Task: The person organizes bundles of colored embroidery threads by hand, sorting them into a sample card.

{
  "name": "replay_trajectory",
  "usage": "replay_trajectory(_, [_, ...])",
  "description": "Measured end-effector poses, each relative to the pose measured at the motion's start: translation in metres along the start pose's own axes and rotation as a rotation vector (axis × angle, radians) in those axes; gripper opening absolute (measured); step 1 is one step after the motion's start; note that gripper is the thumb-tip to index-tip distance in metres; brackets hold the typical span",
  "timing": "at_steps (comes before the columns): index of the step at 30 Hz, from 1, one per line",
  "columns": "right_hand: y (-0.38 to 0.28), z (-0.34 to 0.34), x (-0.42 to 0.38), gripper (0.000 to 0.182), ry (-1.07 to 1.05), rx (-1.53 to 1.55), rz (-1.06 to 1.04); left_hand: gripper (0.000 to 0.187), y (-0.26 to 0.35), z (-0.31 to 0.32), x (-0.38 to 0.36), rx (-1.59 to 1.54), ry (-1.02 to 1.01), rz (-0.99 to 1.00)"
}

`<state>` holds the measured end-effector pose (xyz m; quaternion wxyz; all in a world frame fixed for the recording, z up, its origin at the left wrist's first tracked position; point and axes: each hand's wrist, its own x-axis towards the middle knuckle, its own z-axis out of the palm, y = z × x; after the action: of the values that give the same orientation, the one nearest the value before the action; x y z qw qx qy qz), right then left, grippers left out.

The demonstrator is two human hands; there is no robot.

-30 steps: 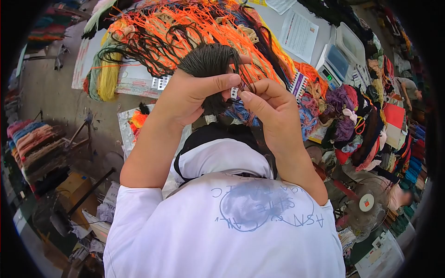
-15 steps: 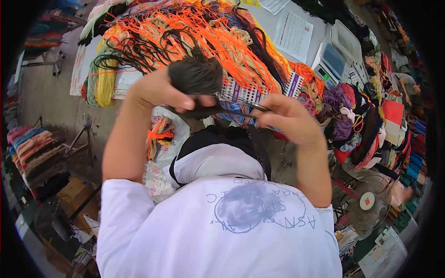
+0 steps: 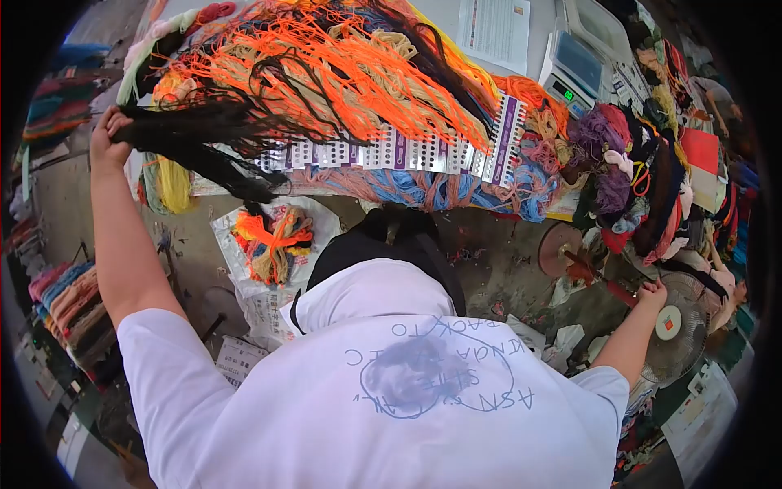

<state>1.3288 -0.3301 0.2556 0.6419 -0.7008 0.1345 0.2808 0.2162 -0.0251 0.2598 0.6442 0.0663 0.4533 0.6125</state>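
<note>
At the left end of the table, my left hand (image 3: 111, 138) is closed on one end of a hank of black yarn (image 3: 195, 134). The hank stretches to the right from my fist, and its loose strands hang over the table's front edge. Far out to the right, near a standing fan (image 3: 668, 324), my right hand (image 3: 648, 297) has its fingers pinched together. Anything between those fingers is too small to make out. Behind the black hank lies a heap of orange and beige yarn (image 3: 366, 90), its ends by white and purple punched cards (image 3: 432, 155).
A digital scale (image 3: 574, 77) and a printed sheet (image 3: 494, 33) are at the back right. Tangled purple yarn (image 3: 611, 175) lies right of the cards. Below the table, an orange-tied yarn bundle (image 3: 275, 244) rests on white plastic. Another person is partly visible at far right.
My hands have moved from close together before me to far apart. The black hank, bunched in my left hand before, now trails out at the left. My right hand has left it, swinging right and down.
</note>
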Motion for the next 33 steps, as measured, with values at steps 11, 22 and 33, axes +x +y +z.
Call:
replay_trajectory(11, [0.389, 0.245, -0.197, 0.02, -0.778, -0.876, -0.479, 0.019, -0.405, 0.097, -0.033, 0.716, -0.135, -0.341])
replay_trajectory(22, [0.503, 0.304, -0.278, 0.014, -0.795, -1.147, -0.421, 0.015, -0.488, 0.078, -0.033, 1.1, -0.106, -0.281])
replay_trajectory(33, [0.504, 0.282, -0.286, 0.011, -0.958, -0.933, -0.765, 0.008, -0.491, 0.075, -0.027, 0.91, -0.089, -0.492])
